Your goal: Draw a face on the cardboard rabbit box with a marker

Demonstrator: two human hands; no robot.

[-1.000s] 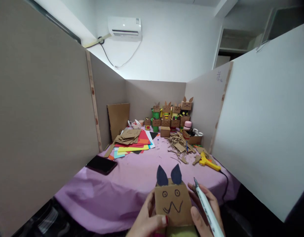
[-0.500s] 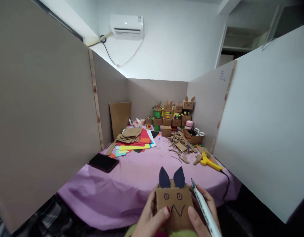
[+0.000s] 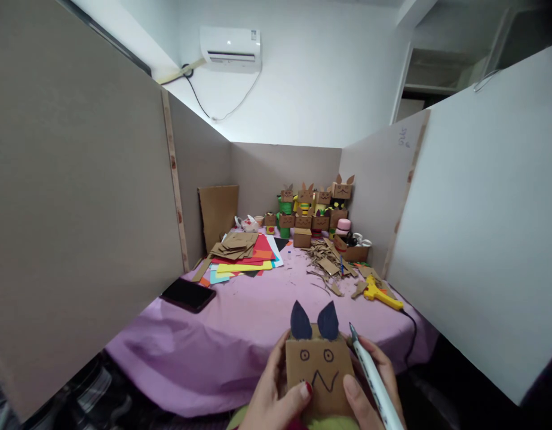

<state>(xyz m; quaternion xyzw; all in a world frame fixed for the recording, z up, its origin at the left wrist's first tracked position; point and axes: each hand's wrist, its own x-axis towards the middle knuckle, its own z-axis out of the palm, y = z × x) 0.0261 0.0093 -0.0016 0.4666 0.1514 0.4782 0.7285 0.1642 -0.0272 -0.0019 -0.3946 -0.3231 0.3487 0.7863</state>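
A small cardboard box figure (image 3: 319,373) with two dark blue paper ears and a drawn face (two round eyes, a zigzag mouth) is held up at the bottom middle of the view. My left hand (image 3: 276,397) grips its left side, thumb on the front. My right hand (image 3: 370,388) grips its right side and also holds a white marker pen (image 3: 374,382), tip pointing up and away. A yellow-green part shows under the box at the frame's bottom edge.
The purple-covered table (image 3: 240,316) carries a dark phone (image 3: 187,294), stacked coloured paper and cardboard pieces (image 3: 242,254), cardboard scraps (image 3: 330,263), a yellow glue gun (image 3: 379,292) with cable, and several finished box figures (image 3: 314,209) at the back. Partition boards stand left, right and behind.
The view shifted slightly up and to the left a second ago, then held. Both hands keep the box figure and pen; the figure has barely moved in the last half second.
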